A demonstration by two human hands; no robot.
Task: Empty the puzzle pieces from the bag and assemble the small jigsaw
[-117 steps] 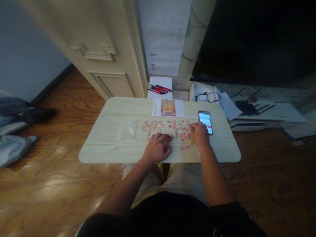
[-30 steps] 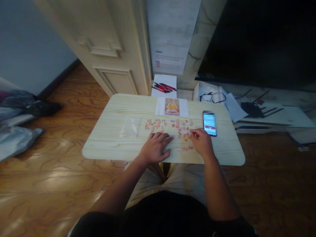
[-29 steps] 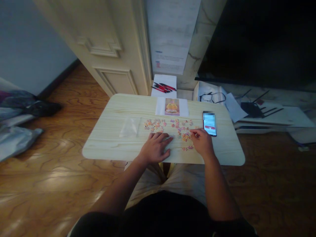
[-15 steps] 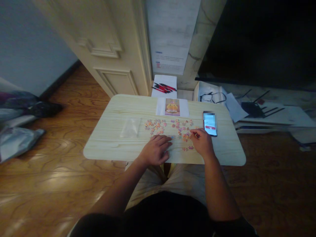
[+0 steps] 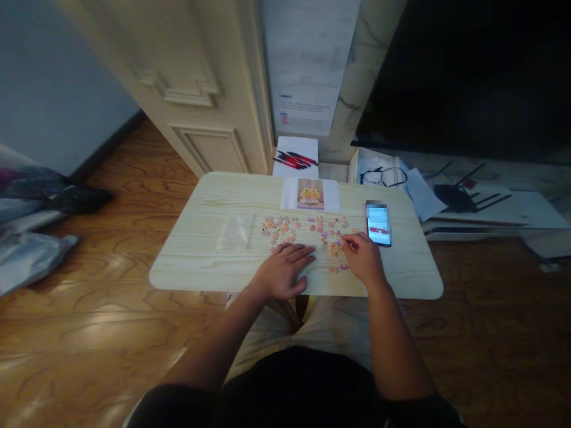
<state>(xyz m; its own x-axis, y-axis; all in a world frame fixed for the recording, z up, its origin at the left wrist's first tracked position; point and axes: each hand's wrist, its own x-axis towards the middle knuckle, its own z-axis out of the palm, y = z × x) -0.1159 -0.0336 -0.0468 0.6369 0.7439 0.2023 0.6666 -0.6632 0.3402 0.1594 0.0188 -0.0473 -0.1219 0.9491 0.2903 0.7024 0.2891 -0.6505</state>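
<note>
Several small pink and orange puzzle pieces lie scattered across the middle of a pale wooden table. My left hand rests palm down on the table just below the pieces, fingers stretched out flat. My right hand sits at the right end of the scatter, thumb and forefinger pinched on what looks like a small puzzle piece. A picture card showing a yellow figure lies at the table's far edge. A lit phone lies just beyond my right hand.
A clear plastic bag lies left of the pieces. Red and black pens rest on a white sheet behind the table. Papers, glasses and a black device clutter a low shelf at right. Bags lie on the wooden floor at left.
My left hand has slid slightly toward me and its fingers have spread flatter. My right hand has stayed pinched at the right of the pieces.
</note>
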